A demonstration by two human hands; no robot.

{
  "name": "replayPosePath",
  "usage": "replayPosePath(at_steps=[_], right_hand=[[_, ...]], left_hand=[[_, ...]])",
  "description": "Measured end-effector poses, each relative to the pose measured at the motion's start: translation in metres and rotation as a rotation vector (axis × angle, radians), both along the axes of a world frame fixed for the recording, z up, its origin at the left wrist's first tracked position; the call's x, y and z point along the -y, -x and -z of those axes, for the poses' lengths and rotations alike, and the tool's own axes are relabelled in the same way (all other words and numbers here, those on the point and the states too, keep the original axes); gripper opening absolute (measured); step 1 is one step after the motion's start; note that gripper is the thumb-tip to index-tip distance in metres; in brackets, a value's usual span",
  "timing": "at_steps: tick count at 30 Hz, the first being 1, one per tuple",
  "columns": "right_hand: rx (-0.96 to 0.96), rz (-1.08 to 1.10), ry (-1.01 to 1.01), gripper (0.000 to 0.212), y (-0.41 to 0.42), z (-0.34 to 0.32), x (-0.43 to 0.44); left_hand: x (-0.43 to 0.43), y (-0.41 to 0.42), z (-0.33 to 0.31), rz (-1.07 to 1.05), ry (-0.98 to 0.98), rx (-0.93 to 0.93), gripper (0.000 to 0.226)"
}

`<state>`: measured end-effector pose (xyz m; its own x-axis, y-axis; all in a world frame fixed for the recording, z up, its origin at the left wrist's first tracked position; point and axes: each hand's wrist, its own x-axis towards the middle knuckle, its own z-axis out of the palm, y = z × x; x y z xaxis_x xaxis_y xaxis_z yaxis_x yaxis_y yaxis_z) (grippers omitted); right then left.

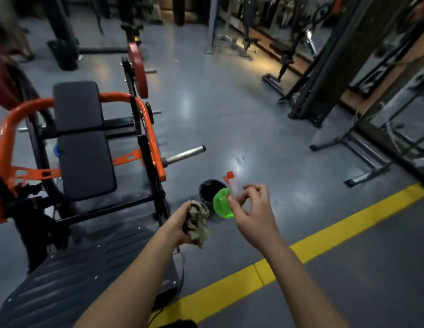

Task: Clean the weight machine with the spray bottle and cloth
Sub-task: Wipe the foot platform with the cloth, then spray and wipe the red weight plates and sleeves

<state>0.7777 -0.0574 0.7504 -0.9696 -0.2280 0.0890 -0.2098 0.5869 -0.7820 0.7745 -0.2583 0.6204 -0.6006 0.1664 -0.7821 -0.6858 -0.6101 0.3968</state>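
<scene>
My left hand [181,224] grips a crumpled beige cloth [198,221] above the corner of the weight machine's ribbed footplate [76,271]. The machine has black seat pads [85,162] and an orange frame [150,131], and it fills the left side. A green spray bottle [221,204] with a white neck and red nozzle is low by the floor, just right of the cloth. My right hand [253,209] hovers beside the bottle with fingers loosely curled. Its thumb tip lies at the bottle's edge, and I cannot tell whether it touches.
A small dark bucket [211,187] stands on the floor right behind the bottle. A steel weight peg [185,155] sticks out rightward from the machine. A red plate [137,69] hangs farther back. A yellow floor line [324,233] runs diagonally. Black racks [324,79] stand at the right.
</scene>
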Motion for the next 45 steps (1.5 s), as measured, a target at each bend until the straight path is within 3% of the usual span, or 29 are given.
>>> replayPosePath(at_steps=[3, 5, 7, 11, 15, 20, 23, 26, 29, 32, 37, 40, 45], right_hand=[[0.142, -0.006, 0.119, 0.027, 0.048, -0.007, 0.007], [0.172, -0.032, 0.070, 0.033, 0.079, -0.006, 0.006], [0.154, -0.050, -0.011, 0.036, 0.119, 0.001, 0.002], [0.121, -0.006, 0.045, 0.030, 0.210, 0.005, -0.003], [0.152, -0.054, 0.068, 0.040, 0.298, 0.007, -0.010], [0.146, -0.135, 0.142, 0.049, 0.399, 0.013, -0.033], [0.241, -0.152, 0.225, 0.051, 0.471, 0.022, -0.045], [0.259, -0.166, 0.265, 0.049, 0.545, 0.033, -0.057], [0.273, -0.126, 0.407, 0.037, 0.629, 0.041, -0.072], [0.321, 0.008, 0.606, 0.031, 0.721, 0.025, -0.082], [0.371, -0.147, 0.554, 0.029, 0.863, -0.002, -0.083], [0.395, -0.123, 0.614, 0.033, 0.928, -0.006, -0.061], [0.397, -0.308, 0.559, 0.030, 1.014, 0.002, 0.002]], left_hand=[[-0.018, 0.035, -0.009, -0.077, -0.080, -0.079, 0.039], [-0.029, 0.065, -0.012, -0.097, -0.122, -0.152, 0.045], [-0.035, 0.110, -0.004, -0.043, -0.112, -0.189, 0.051], [-0.043, 0.204, -0.002, 0.060, -0.055, -0.133, 0.042], [-0.066, 0.291, -0.014, 0.180, -0.066, -0.203, 0.064], [-0.092, 0.398, -0.027, 0.354, -0.013, -0.224, 0.048], [-0.103, 0.465, -0.029, 0.483, 0.128, -0.207, 0.037], [-0.110, 0.536, -0.029, 0.485, 0.238, -0.151, 0.035], [-0.110, 0.616, -0.025, 0.330, 0.229, -0.091, 0.029], [-0.100, 0.689, -0.036, 0.039, 0.163, -0.047, 0.039], [-0.079, 0.781, -0.065, -0.286, 0.207, -0.132, 0.026], [-0.051, 0.807, -0.075, -0.416, 0.224, -0.105, 0.022], [0.019, 0.849, -0.075, -0.695, 0.283, -0.072, 0.037]])
